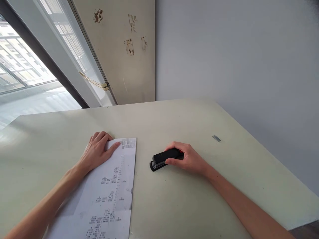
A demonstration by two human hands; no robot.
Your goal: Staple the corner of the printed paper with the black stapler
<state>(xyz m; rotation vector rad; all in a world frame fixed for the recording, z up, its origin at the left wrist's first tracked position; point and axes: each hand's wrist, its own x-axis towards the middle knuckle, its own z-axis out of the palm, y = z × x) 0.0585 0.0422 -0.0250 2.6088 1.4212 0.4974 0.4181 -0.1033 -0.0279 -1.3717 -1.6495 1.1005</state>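
Observation:
Printed paper sheets (117,196) lie on the table at lower left, their far edge crossed by a printed strip. My left hand (98,149) grips them at the far left corner, thumb on top and fingers bent over the edge. A black stapler (165,157) sits to the right of the sheets, apart from them, its front end pointing left. Around its rear part my right hand (186,157) is closed, thumb on the near side and fingers on the far side. The fingertips on the far side are partly hidden.
A small grey strip of staples (216,138) lies on the pale table (174,116), to the right and beyond my right hand. A grey wall (236,59) borders the table's right side. At left are a window (22,59) and a stained beige panel (119,66).

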